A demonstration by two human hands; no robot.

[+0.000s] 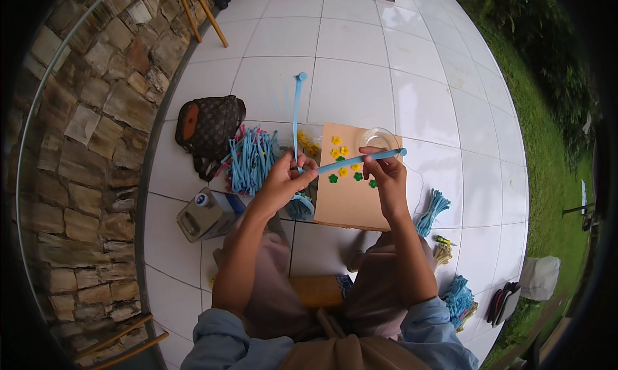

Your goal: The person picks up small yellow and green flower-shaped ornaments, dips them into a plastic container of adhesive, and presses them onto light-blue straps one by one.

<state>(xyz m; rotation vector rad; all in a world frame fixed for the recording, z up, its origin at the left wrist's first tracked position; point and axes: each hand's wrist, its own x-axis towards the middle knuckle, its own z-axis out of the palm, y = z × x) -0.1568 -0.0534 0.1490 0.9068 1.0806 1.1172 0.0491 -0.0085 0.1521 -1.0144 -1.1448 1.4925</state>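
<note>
My left hand (288,177) is closed in a pinch on a light-blue strap (347,162) that stretches across to my right hand (384,170). The right fingers pinch it near its far end, where a small round knob sticks out past them. From the left fingers a second blue length (296,115) rises upright to another round knob. Whether both lengths are one strap I cannot tell. Below my hands lies a cardboard sheet (347,206) with yellow flower-shaped pieces (344,172) and green flower-shaped pieces (333,178) scattered on it.
Left of the cardboard are a heap of blue straps (251,161), a bag of yellow pieces (308,144), a brown backpack (212,124) and a grey jerrycan (205,215). A clear bowl (378,138) sits on the cardboard. Rightward lie a blue bundle (433,212) and a yellow-green tool (443,240).
</note>
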